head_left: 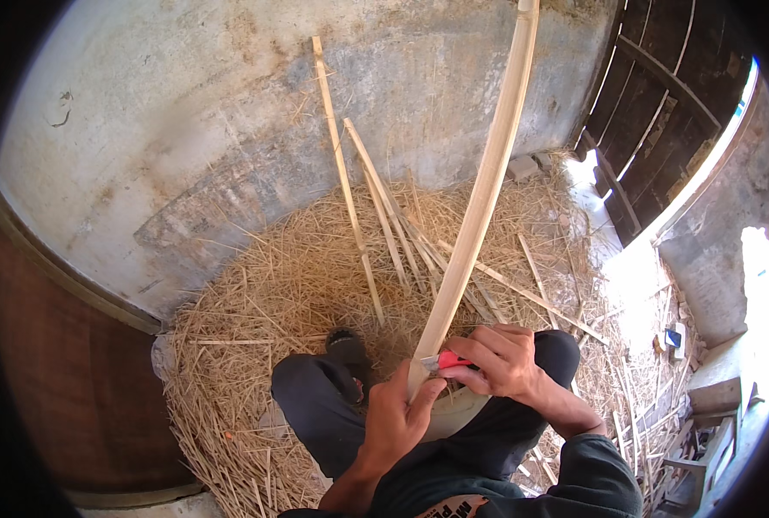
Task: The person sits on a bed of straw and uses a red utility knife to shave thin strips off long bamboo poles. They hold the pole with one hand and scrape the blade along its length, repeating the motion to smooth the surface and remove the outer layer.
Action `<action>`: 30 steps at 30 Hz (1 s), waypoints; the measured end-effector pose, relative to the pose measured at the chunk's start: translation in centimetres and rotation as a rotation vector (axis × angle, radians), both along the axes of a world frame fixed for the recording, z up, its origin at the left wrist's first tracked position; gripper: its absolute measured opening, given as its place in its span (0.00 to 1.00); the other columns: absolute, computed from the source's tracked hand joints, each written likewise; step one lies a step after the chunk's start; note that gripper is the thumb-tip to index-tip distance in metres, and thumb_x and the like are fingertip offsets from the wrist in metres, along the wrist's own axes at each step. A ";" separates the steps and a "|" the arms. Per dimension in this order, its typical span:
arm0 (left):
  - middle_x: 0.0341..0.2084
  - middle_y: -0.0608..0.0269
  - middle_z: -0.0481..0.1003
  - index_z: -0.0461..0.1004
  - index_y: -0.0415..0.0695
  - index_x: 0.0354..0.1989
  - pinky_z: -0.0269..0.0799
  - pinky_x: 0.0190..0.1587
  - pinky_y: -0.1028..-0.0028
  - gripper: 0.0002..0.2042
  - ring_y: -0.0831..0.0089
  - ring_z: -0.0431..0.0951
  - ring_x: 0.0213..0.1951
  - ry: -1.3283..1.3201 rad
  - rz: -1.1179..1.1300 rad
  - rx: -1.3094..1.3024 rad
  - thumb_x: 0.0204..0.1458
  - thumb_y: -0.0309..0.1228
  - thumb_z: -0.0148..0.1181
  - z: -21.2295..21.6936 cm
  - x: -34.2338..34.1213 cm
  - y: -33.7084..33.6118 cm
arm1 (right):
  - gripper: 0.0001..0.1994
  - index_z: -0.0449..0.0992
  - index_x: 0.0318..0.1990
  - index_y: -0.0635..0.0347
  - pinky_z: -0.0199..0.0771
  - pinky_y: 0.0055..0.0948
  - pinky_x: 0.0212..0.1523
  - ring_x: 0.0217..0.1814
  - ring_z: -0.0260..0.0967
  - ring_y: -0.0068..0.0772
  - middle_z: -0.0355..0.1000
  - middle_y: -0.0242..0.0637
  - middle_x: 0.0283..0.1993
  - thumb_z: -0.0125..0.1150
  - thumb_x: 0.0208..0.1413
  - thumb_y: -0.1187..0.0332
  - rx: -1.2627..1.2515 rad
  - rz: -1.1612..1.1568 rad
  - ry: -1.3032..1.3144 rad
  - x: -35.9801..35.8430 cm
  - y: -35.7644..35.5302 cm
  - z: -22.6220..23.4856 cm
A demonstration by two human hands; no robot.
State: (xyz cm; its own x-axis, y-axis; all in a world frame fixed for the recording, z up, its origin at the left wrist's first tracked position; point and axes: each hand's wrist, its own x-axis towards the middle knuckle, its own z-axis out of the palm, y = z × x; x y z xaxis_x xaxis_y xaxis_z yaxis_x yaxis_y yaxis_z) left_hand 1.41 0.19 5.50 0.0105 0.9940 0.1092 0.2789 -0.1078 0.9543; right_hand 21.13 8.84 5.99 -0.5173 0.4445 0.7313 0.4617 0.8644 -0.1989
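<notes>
A long, pale bamboo strip [479, 198] rises from between my knees and leans away toward the far wall, its top running out of the picture. My left hand [393, 414] is closed around its near end. In my right hand [501, 363] is a red-handled utility knife [456, 359], fingers wrapped over the handle. The knife's short metal blade lies against the strip just beyond my left thumb. Both hands are close together above my lap; part of the knife handle is hidden under my right fingers.
Several thin bamboo strips [341, 164] lean on the stained wall [229, 112] or lie on the straw and shavings [255, 345]. A dark slatted wooden door [661, 95] is at the far right, a wooden stool [704, 457] at the near right, and a brown panel [65, 371] at the left.
</notes>
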 end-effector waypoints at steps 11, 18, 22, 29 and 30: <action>0.18 0.50 0.75 0.75 0.36 0.46 0.69 0.23 0.64 0.14 0.54 0.81 0.20 0.058 0.000 0.004 0.68 0.36 0.64 -0.3 -0.3 -0.4 | 0.19 0.84 0.41 0.54 0.67 0.27 0.20 0.19 0.71 0.24 0.67 0.24 0.23 0.79 0.50 0.51 0.037 -0.033 -0.021 0.5 0.9 0.3; 0.17 0.49 0.73 0.75 0.35 0.45 0.69 0.23 0.62 0.15 0.50 0.80 0.19 0.074 0.003 -0.078 0.68 0.38 0.65 -0.9 -0.4 -1.0 | 0.14 0.85 0.38 0.55 0.69 0.29 0.21 0.20 0.71 0.29 0.69 0.30 0.23 0.77 0.55 0.56 0.017 -0.054 -0.035 0.9 1.3 0.0; 0.17 0.47 0.74 0.75 0.35 0.42 0.70 0.24 0.59 0.19 0.47 0.80 0.20 0.135 -0.047 -0.152 0.66 0.43 0.66 -3.5 -0.2 -4.5 | 0.10 0.86 0.46 0.61 0.66 0.27 0.20 0.19 0.68 0.22 0.81 0.36 0.28 0.66 0.67 0.66 -0.144 -0.593 0.372 5.4 8.2 1.9; 0.15 0.49 0.71 0.75 0.35 0.41 0.69 0.23 0.61 0.19 0.54 0.78 0.19 0.120 -0.076 -0.083 0.65 0.43 0.67 -4.6 -0.3 -5.7 | 0.13 0.85 0.50 0.63 0.62 0.25 0.26 0.23 0.62 0.16 0.77 0.29 0.27 0.57 0.73 0.66 -0.337 -0.574 0.528 9.3 10.1 0.5; 0.15 0.51 0.71 0.75 0.35 0.41 0.69 0.23 0.65 0.18 0.61 0.78 0.18 0.132 -0.064 -0.130 0.65 0.42 0.67 -4.1 -0.4 -5.2 | 0.13 0.85 0.50 0.63 0.62 0.26 0.27 0.24 0.62 0.16 0.77 0.29 0.28 0.56 0.73 0.65 -0.367 -0.576 0.512 9.0 9.6 0.1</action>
